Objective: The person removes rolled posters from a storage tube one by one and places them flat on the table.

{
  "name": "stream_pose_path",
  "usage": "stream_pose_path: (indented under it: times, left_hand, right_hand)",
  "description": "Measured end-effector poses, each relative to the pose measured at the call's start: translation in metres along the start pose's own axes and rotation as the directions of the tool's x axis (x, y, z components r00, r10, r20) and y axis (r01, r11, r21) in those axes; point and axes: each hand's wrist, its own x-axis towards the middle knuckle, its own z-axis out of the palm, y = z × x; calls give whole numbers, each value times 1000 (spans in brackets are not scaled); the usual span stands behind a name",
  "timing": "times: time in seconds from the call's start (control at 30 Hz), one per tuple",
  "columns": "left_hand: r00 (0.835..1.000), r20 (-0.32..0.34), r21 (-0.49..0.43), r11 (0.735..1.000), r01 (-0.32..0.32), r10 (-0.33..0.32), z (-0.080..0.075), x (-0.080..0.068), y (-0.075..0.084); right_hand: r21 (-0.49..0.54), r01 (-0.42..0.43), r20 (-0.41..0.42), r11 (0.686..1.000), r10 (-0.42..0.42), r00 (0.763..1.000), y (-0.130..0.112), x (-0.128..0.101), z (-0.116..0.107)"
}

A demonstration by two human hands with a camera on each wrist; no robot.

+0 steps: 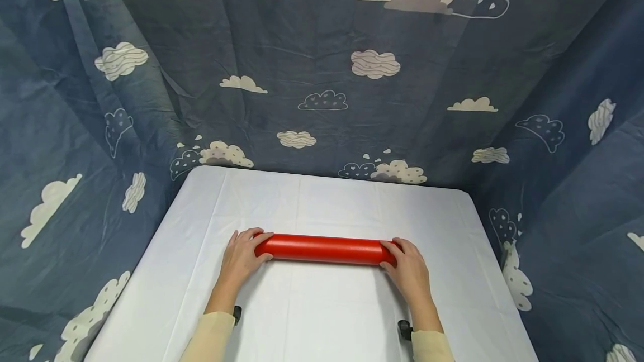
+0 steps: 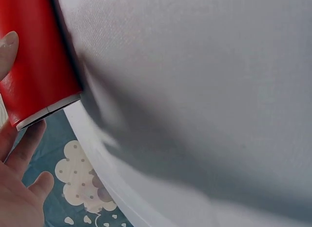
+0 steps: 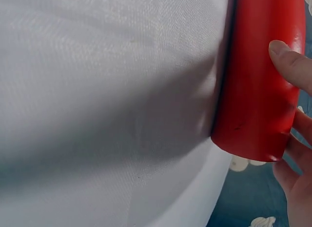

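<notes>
The tube is a long, straight cylinder in one plain, bright red, smooth and glossy. A pale streak of light runs along its upper side, and its near side falls into darker red. In the left wrist view, its left end shows a whitish rim broken by a small seam, with a dark strip just beyond. In the right wrist view, the right end has a curved red edge, with a few small dark marks on the surface near it.

It lies crosswise at about the middle of the white tabletop, its right end slightly nearer the person. A narrow dark shadow runs right along its near side.

The left hand grips the left end, thumb on the near side and fingers over the top and past the end. The right hand grips the right end likewise. Both arms wear cream sleeves. Behind the tabletop hangs a dark blue curtain with pale clouds.
</notes>
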Motion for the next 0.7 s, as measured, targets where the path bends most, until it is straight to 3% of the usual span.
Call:
stream_pose_path:
  times: [0.27, 0.7]
  left_hand:
    - [999, 30, 12, 1000, 24, -24, -3, 0, 3]
    - [1000, -1, 6, 1000, 24, -24, -1, -1, 6]
  right_hand:
    - [16, -9, 27, 1000, 9, 1000, 0, 5, 2]
    - [26, -6, 63, 1000, 4, 998, 3, 20, 0]
